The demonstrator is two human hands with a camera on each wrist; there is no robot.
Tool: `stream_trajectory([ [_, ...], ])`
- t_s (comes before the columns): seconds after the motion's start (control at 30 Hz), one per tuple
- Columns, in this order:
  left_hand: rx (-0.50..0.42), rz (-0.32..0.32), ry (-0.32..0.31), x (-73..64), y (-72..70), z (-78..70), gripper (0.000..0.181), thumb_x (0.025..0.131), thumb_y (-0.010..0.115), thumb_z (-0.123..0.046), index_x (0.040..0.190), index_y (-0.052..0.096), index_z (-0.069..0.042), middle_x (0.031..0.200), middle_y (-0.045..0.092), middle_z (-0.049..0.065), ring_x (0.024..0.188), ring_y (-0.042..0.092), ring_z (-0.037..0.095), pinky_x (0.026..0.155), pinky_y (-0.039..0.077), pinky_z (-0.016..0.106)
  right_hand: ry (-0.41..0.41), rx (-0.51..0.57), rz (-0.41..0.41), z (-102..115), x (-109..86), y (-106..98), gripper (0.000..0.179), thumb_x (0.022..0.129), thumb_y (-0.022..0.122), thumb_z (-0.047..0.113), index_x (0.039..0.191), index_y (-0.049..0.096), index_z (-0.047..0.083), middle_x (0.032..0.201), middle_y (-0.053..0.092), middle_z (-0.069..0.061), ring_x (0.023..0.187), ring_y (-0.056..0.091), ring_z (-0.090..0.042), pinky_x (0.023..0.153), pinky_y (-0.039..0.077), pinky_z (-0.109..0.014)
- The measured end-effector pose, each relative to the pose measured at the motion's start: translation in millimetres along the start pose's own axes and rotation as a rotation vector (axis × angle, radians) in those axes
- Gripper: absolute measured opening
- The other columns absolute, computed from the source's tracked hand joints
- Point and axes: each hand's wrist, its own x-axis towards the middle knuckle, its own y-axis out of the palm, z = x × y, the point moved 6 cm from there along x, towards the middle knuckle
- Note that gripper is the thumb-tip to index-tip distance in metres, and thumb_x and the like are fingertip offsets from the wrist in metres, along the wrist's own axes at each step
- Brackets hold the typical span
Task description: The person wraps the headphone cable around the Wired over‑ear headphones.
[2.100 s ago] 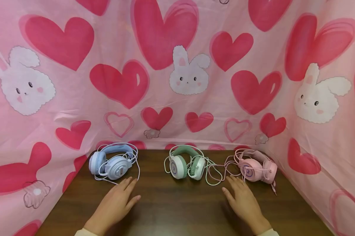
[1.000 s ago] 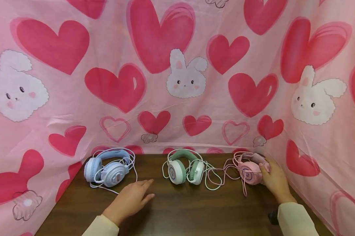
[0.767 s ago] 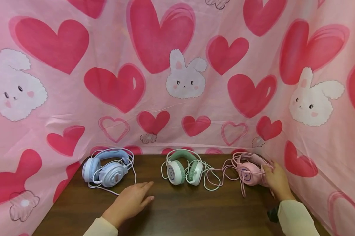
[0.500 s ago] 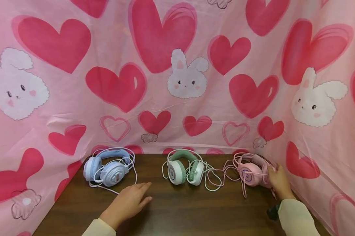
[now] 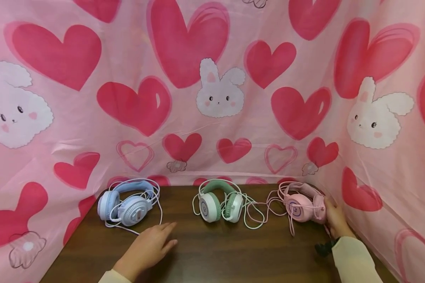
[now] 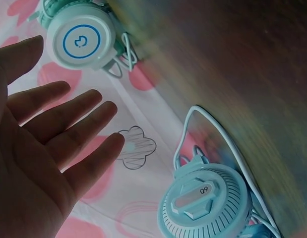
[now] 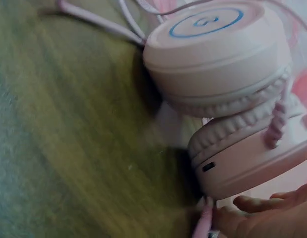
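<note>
My right hand (image 5: 337,221) is at the outer side of the pink headphones (image 5: 299,208), its fingers right beside the right ear cup. In the right wrist view, fingertips (image 7: 250,204) lie alongside that cup's outer face, close to a pink cable end (image 7: 205,218); part of the hand is out of frame. My left hand (image 5: 147,248) hovers over the table in front of the light-blue headphones (image 5: 134,210), palm inward, fingers extended and holding nothing. White-and-green headphones (image 5: 209,207) stand at the middle back, between the other two pairs.
The dark wooden table (image 5: 216,251) ends at a pink cloth backdrop (image 5: 184,118) printed with hearts and rabbits, which also closes both sides. White cable loops (image 5: 255,226) from the green pair meet the pink pair's cable (image 5: 268,208).
The right hand has moved from the table's front right to the pink headphones, then slid down along the right ear cup's outer side. The left hand has shifted slightly and stays empty.
</note>
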Motion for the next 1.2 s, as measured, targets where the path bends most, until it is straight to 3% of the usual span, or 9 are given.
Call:
stream_trajectory([
  [0.13, -0.019, 0.012, 0.006, -3.2, 3.0, -1.1, 0.045, 0.085, 0.073, -0.029, 0.120, 0.065, -0.001, 0.113, 0.067, 0.014, 0.099, 0.065, 0.028, 0.085, 0.052, 0.047, 0.011, 0.047, 0.062, -8.1, 0.4, 2.4, 0.081, 0.099, 0.028, 0.057, 0.154, -0.007, 0.008, 0.159, 0.000, -0.019, 0.139, 0.014, -0.032, 0.114, 0.015, -0.048],
  [0.3, -0.013, 0.005, 0.003, -6.4, 6.0, -0.2, 0.043, 0.085, 0.073, -0.028, 0.118, 0.066, -0.001, 0.112, 0.067, 0.014, 0.098, 0.066, 0.028, 0.084, 0.052, 0.046, -0.036, 0.057, 0.065, -8.2, -0.7, 3.1, 0.088, 0.098, 0.040, 0.055, 0.154, -0.004, 0.003, 0.153, 0.013, -0.020, 0.120, 0.040, -0.019, 0.095, 0.042, -0.024],
  [0.4, -0.005, 0.000, 0.003, -7.8, 7.2, 0.9, 0.042, 0.084, 0.073, -0.028, 0.116, 0.067, -0.002, 0.111, 0.067, 0.014, 0.097, 0.066, 0.028, 0.083, 0.052, 0.046, -0.016, 0.045, 0.059, -9.2, -2.3, 2.1, 0.094, 0.095, 0.046, 0.056, 0.153, 0.000, -0.001, 0.146, 0.022, -0.019, 0.101, 0.047, -0.007, 0.075, 0.047, -0.016],
  [0.57, -0.003, 0.003, 0.005, -7.9, 8.4, 3.2, 0.039, 0.084, 0.074, -0.028, 0.113, 0.069, -0.002, 0.110, 0.068, 0.013, 0.096, 0.066, 0.028, 0.082, 0.052, 0.047, -0.007, -0.037, -0.001, -11.3, -5.0, 0.5, 0.095, 0.095, 0.044, 0.059, 0.152, 0.003, -0.004, 0.149, 0.022, -0.022, 0.114, 0.044, -0.023, 0.076, 0.046, -0.021],
  [0.67, -0.004, 0.006, 0.004, -6.9, 8.3, 3.9, 0.038, 0.084, 0.074, -0.028, 0.112, 0.069, -0.002, 0.109, 0.068, 0.014, 0.095, 0.067, 0.028, 0.082, 0.052, 0.047, -0.034, -0.039, -0.055, -9.5, -5.0, 2.5, 0.091, 0.096, 0.042, 0.056, 0.152, 0.002, -0.004, 0.154, 0.014, -0.026, 0.131, 0.029, -0.036, 0.096, 0.044, -0.041],
  [0.8, 0.000, -0.005, 0.011, -5.2, 7.2, 4.2, 0.037, 0.084, 0.074, -0.027, 0.110, 0.070, -0.002, 0.108, 0.068, 0.014, 0.094, 0.067, 0.029, 0.081, 0.052, 0.047, -0.053, -0.019, -0.137, -5.6, -5.5, 2.4, 0.090, 0.097, 0.045, 0.051, 0.152, -0.003, -0.002, 0.154, 0.008, -0.027, 0.133, 0.023, -0.039, 0.101, 0.036, -0.056],
  [0.9, 0.004, -0.007, 0.014, -5.5, 5.8, 4.8, 0.036, 0.084, 0.074, -0.027, 0.109, 0.070, -0.002, 0.107, 0.068, 0.013, 0.093, 0.067, 0.028, 0.081, 0.053, 0.046, -0.064, -0.007, -0.203, -2.5, -5.4, 1.6, 0.088, 0.096, 0.048, 0.049, 0.152, 0.001, 0.000, 0.141, 0.024, -0.027, 0.109, 0.044, -0.034, 0.073, 0.053, -0.046],
  [1.0, -0.003, 0.002, 0.013, -6.2, 5.4, 5.4, 0.036, 0.084, 0.073, -0.027, 0.110, 0.070, -0.002, 0.108, 0.068, 0.013, 0.093, 0.067, 0.028, 0.081, 0.053, 0.046, -0.082, 0.015, -0.250, -1.1, -6.7, 1.3, 0.080, 0.096, 0.050, 0.047, 0.149, 0.011, 0.002, 0.121, 0.033, -0.019, 0.078, 0.047, -0.022, 0.046, 0.044, -0.036],
  [1.2, -0.022, 0.020, 0.005, -8.4, 5.6, 7.3, 0.034, 0.085, 0.073, -0.026, 0.109, 0.070, -0.003, 0.108, 0.068, 0.011, 0.092, 0.067, 0.027, 0.080, 0.053, 0.046, -0.101, 0.041, -0.320, -4.0, -10.5, 0.2, 0.061, 0.097, 0.047, 0.047, 0.132, 0.033, -0.001, 0.105, 0.038, -0.014, 0.070, 0.043, -0.022, 0.041, 0.041, -0.039],
])
